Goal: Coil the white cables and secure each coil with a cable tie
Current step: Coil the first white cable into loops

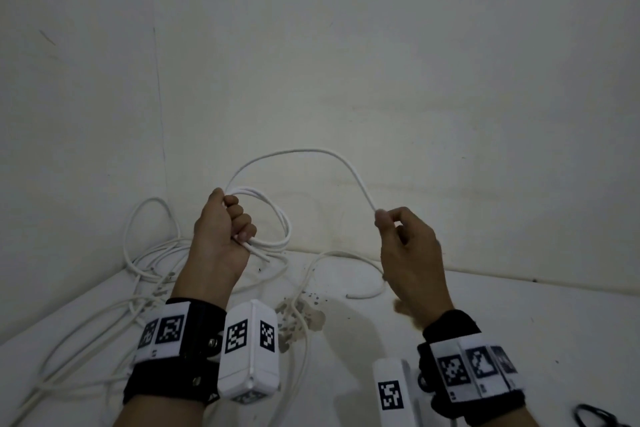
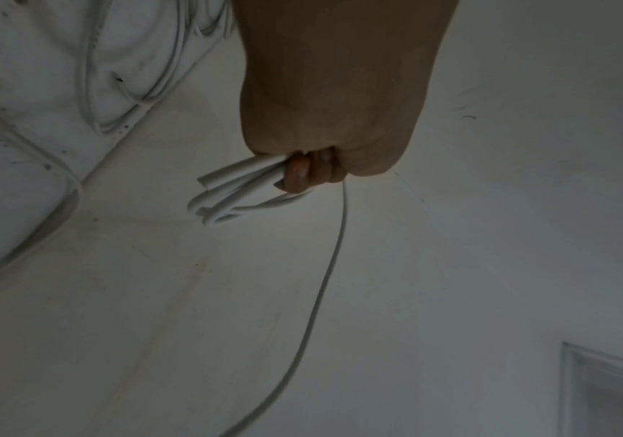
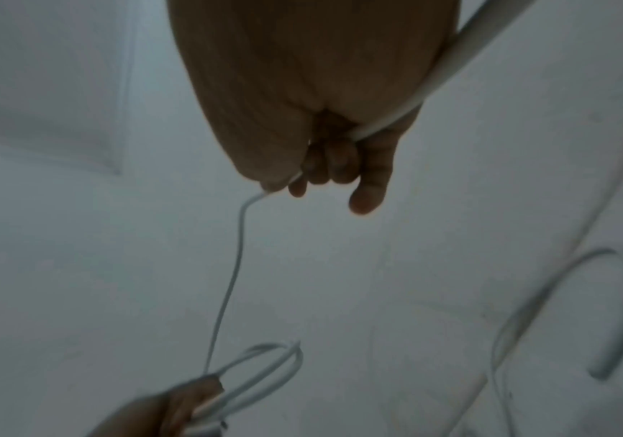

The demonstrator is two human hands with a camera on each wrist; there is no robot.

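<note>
I am gripping a small coil of thin white round cable [image 1: 273, 218] in my left hand [image 1: 225, 232], fingers curled tight around the bunched loops so the coil is hanging out to the right of my fist, raised above the white bench [image 1: 485, 340]. In the left wrist view, the looped strands are sticking out past my curled fingertips [image 2: 298, 174].

From the top of that fist, the free run of the same cable is arching up and across to my right hand [image 1: 408, 246], which is pinching it between thumb and forefinger while the other fingers are loosely bent. The right wrist view is showing the cable passing through my right hand and along the palm.

Behind my left forearm, a loose tangle of more white cables [image 1: 145, 274] is lying on the bench in the corner where the two pale walls [image 1: 346, 62] are meeting. Another white cable length [image 1: 363, 291] is curving on the bench between my hands, beside a patch of dark stains [image 1: 304, 315].
</note>
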